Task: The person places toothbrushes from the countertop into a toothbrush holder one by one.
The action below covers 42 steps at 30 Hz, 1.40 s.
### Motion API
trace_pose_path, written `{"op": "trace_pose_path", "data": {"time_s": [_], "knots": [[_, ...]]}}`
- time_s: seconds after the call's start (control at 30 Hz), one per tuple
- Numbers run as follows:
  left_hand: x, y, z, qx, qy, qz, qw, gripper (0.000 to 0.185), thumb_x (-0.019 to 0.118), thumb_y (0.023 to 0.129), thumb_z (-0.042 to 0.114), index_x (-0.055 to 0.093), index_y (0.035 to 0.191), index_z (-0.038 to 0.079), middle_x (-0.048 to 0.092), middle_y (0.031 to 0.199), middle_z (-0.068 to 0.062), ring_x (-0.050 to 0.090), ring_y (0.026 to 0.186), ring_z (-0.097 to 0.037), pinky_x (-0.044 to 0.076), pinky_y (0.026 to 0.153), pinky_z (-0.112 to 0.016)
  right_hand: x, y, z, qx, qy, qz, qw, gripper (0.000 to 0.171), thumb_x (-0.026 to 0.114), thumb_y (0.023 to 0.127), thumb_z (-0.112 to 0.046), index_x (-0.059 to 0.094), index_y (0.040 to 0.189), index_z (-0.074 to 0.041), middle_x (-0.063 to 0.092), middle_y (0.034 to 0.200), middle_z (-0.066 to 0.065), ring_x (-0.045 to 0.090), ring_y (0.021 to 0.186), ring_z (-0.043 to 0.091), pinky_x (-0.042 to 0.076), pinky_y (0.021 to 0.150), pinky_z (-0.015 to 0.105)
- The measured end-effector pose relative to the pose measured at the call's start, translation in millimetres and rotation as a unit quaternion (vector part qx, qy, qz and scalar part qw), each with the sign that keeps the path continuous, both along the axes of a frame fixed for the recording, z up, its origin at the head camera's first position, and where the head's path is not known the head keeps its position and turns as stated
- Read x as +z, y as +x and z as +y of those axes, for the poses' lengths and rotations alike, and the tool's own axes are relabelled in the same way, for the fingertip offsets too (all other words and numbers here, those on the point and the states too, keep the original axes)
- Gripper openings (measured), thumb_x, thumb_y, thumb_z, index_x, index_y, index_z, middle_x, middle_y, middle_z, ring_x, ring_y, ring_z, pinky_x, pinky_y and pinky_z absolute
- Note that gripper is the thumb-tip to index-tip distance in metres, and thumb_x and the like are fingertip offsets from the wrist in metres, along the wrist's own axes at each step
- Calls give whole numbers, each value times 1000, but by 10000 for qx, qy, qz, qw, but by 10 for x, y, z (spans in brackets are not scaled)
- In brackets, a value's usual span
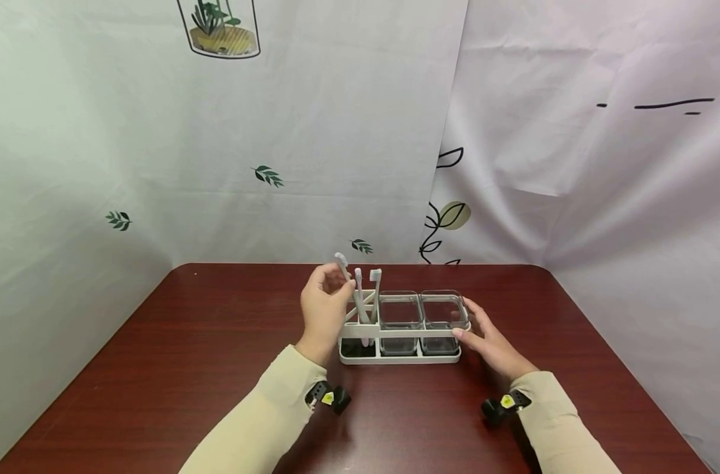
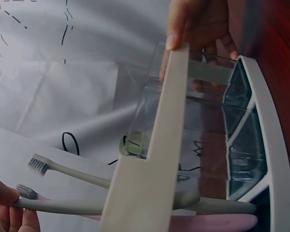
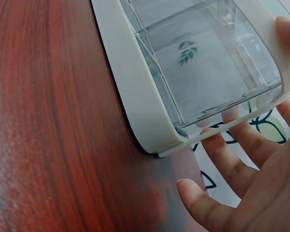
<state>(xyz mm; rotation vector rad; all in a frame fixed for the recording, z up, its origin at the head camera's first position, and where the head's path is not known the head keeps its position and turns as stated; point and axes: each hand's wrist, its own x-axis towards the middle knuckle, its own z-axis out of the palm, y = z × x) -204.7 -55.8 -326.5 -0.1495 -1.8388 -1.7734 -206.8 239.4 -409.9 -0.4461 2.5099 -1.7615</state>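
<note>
— Right, what have we got on the table (image 1: 176, 368)?

— A white holder (image 1: 399, 342) sits near the middle of the dark red wood, long side facing the person. Three compartments in a row: brushes on their left, then two clear square cups (image 1: 400, 315) side by side.

— And the hands?

— Well apart, one at each end. The left hand (image 1: 323, 311) is up at the brush end, fingers and thumb pinched on the handle of a grey toothbrush (image 1: 343, 266) that tilts away from the holder, head uppermost. The left wrist camera shows fingertips (image 2: 1, 195) right up by the bristles of one brush, so the grip looks high on the handle.

— Is that brush in its slot or out of it?

— Hard to say from where I'm standing; the hand covers the lower part. Two more toothbrushes (image 1: 367, 296) stand in the same compartment, leaning across each other, one with a pinkish handle.

— The other side?

— The right hand (image 1: 489, 342) lies flat, fingers straight, against the right end of the holder, thumb over the top rail. The right wrist camera has those fingers (image 3: 232, 159) just under the corner of the outer cup (image 3: 208, 63). I'd judge it's there as a brace, so the light holder doesn't slide or tip while the left hand works a brush at the far end.

— Anything behind?

— Just a pale curtain (image 1: 336, 131) printed with leaves, hung close round the table.
</note>
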Motion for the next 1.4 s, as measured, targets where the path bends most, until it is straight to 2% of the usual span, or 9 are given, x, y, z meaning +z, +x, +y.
{"op": "trace_pose_path", "data": {"time_s": [0.17,0.27,0.4,0.57,0.67,0.93,1.2,1.4], "knots": [[-34,5,19,-18,-12,-32,10000,22,68,80,-8,64,101,-3,63,88,-15,58,79,-14,49,70,-19,12,-2,4,-25,13,16,10000,69,58,97,-19,17,152,-12,38,143,27,44,120,17,45,88,24],[-63,5,35,-118,44,-23,9999,22,67,80,-10,63,101,-5,62,88,-17,58,78,-13,51,70,-19,14,-2,4,-51,23,17,10000,69,58,97,-19,17,152,-12,38,143,27,45,118,12,45,88,24],[-92,13,52,-242,119,-79,9996,22,67,80,-11,63,101,-6,62,89,-19,57,78,-12,51,70,-19,13,-5,5,-58,49,32,10000,69,58,97,-19,18,152,-12,38,143,28,44,119,14,45,88,24],[-135,12,56,-283,62,-170,9994,22,66,80,-12,62,100,-5,62,89,-18,57,77,-11,50,65,-16,18,1,8,-40,51,48,10000,68,58,97,-19,18,152,-12,38,143,28,45,118,11,45,87,23],[-160,7,60,-251,-42,-136,9996,21,66,79,-11,62,99,-5,62,88,-18,58,77,-11,51,66,-17,22,5,5,-40,32,27,10000,68,58,97,-19,18,152,-12,38,143,27,44,118,11,45,88,24],[-208,11,68,-208,-263,-173,9993,21,67,80,-11,62,99,-4,63,88,-16,60,82,-16,53,72,-25,33,13,-7,-5,-64,-23,10000,69,57,97,-18,16,152,-11,38,143,28,43,123,25,45,88,23],[-256,-2,75,-231,-270,-236,9991,22,68,79,-12,61,98,-5,63,88,-16,61,82,-20,54,75,-32,13,13,-6,-26,-41,-23,10000,70,58,97,-20,17,152,-11,38,143,27,45,119,13,45,88,21],[-255,33,89,-223,-389,-332,9984,21,68,79,-12,61,97,-5,63,89,-15,60,83,-22,54,77,-36,-2,3,0,-50,-14,-32,10000,70,58,96,-21,17,152,-13,39,143,26,45,119,14,45,88,21]]}}
